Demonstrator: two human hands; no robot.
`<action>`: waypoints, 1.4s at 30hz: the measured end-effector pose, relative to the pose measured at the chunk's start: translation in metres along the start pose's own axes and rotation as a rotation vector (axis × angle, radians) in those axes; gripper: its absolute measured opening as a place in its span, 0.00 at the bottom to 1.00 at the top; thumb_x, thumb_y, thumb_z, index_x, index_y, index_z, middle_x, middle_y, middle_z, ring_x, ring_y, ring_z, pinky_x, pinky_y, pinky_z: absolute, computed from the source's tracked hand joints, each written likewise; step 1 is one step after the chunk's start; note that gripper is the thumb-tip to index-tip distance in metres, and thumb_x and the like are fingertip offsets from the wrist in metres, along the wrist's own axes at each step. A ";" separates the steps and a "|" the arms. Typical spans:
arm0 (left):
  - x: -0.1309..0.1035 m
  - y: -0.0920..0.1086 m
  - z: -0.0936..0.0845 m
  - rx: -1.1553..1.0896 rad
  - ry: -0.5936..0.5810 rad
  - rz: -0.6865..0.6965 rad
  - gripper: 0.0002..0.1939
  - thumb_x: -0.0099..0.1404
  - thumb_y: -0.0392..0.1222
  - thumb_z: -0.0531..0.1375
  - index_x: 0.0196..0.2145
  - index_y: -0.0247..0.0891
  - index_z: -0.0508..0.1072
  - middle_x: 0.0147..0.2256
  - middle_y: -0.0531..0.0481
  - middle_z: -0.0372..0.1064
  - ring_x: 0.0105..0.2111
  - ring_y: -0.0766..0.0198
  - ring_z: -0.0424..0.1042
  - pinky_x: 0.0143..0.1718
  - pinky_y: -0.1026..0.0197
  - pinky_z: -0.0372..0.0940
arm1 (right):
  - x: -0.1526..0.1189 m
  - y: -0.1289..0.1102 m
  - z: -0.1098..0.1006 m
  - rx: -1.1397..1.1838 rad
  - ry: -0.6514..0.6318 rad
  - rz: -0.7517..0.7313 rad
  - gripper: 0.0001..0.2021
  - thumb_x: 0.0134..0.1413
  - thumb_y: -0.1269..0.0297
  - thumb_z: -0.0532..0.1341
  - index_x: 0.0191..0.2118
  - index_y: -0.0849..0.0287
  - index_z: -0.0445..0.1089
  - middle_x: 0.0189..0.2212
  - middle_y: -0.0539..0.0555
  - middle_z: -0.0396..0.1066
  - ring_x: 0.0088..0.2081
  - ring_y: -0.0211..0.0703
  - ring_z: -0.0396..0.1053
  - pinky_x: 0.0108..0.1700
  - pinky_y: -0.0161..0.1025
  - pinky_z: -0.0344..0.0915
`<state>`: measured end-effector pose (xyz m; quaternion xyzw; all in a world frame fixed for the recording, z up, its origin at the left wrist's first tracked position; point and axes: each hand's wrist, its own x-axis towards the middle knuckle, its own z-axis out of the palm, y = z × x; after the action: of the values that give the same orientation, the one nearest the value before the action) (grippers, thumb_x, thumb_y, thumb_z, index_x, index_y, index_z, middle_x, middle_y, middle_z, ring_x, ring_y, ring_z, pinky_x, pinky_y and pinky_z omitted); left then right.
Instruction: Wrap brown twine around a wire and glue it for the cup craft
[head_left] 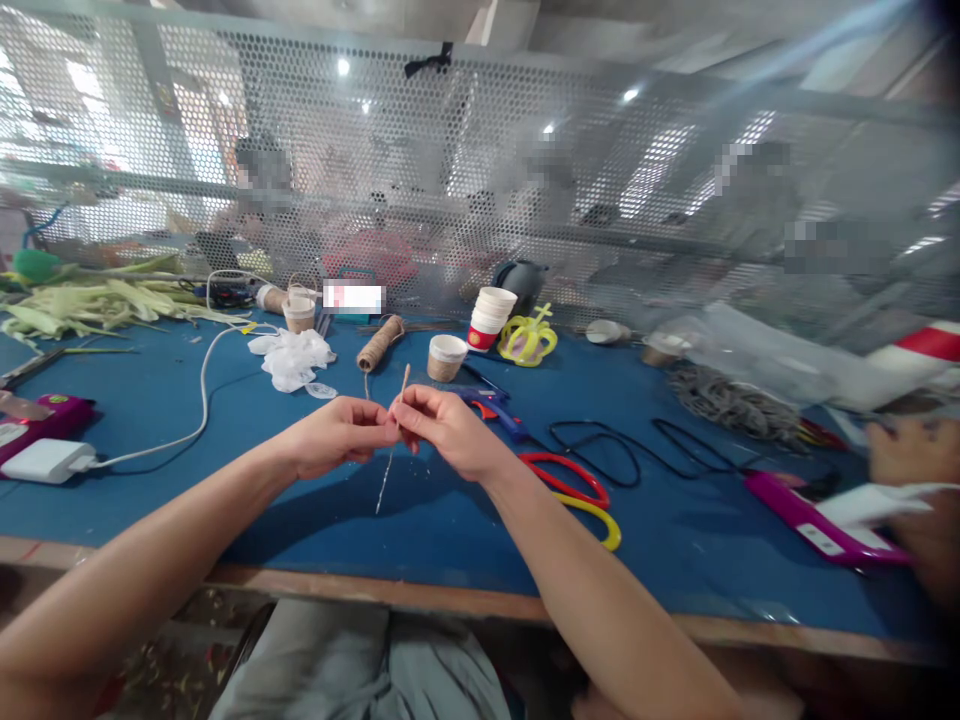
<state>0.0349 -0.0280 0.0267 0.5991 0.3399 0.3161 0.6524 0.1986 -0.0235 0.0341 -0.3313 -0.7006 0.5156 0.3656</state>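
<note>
Both hands meet in front of me, above the blue tabletop (300, 520). My right hand (450, 425) pinches a thin wire stem (383, 488), whose tan upper end sticks up above the fingers and whose pale, twisted lower end hangs below. Closed fingertips of my left hand (341, 435) press at the same spot, touching the right fingers; the exact grip is partly hidden. From a roll of brown twine (381, 343) behind, a strand runs down toward my left hand. A paper cup (446, 358) wrapped in brown stands just beyond my right hand.
Right of my hands lie a blue glue gun (495, 410) and red-and-yellow-handled scissors (589, 500). Crumpled white material (292, 358), stacked cups (491, 318) and a yellow crown-shaped piece (529, 338) stand farther back. Purple power strips (821, 525) flank the table; another person's hand (911, 465) is at right.
</note>
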 end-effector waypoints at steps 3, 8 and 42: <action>0.001 -0.002 -0.002 0.111 0.045 0.026 0.13 0.51 0.47 0.61 0.22 0.33 0.65 0.18 0.57 0.54 0.18 0.75 0.47 0.18 0.66 0.40 | 0.000 0.000 0.000 -0.060 0.030 0.008 0.12 0.50 0.56 0.57 0.26 0.60 0.61 0.20 0.45 0.58 0.21 0.31 0.56 0.24 0.32 0.57; 0.003 -0.006 -0.006 0.282 0.128 0.058 0.12 0.53 0.46 0.59 0.22 0.34 0.65 0.17 0.58 0.53 0.18 0.75 0.48 0.18 0.67 0.42 | 0.000 0.000 0.002 -0.180 0.115 0.023 0.13 0.51 0.56 0.56 0.25 0.60 0.58 0.18 0.44 0.57 0.19 0.31 0.56 0.23 0.32 0.54; 0.002 -0.002 -0.005 0.310 0.151 0.079 0.10 0.50 0.42 0.60 0.21 0.32 0.66 0.19 0.57 0.58 0.20 0.75 0.53 0.21 0.68 0.48 | 0.002 0.003 0.001 -0.262 0.079 0.076 0.12 0.53 0.57 0.54 0.27 0.61 0.60 0.17 0.45 0.58 0.19 0.31 0.56 0.22 0.33 0.54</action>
<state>0.0319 -0.0232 0.0240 0.6799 0.4089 0.3294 0.5119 0.1967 -0.0218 0.0314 -0.4224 -0.7339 0.4195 0.3269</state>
